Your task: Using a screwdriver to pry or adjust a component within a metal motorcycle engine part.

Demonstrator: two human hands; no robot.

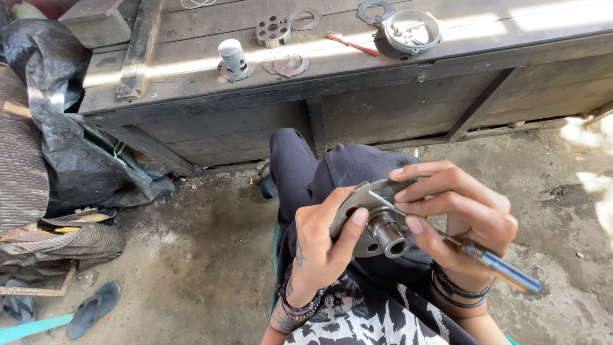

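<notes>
My left hand (319, 246) grips a round grey metal plate with a short hollow hub (377, 225), holding it over my lap by its rim. A screwdriver with a blue handle (501, 268) is in my right hand (463, 214), its thin shaft lying across the plate's face. The fingers of my right hand curl over the plate's upper edge. Bracelets circle both wrists.
A dark wooden bench (357, 83) stands ahead with a piston (234, 59), a drilled metal disc (272, 30), flat gaskets (288, 65), a round housing (412, 30) and a red-handled tool (351, 44) on it. Black plastic sheeting (60, 108) and sandals (92, 308) lie left on the dirt floor.
</notes>
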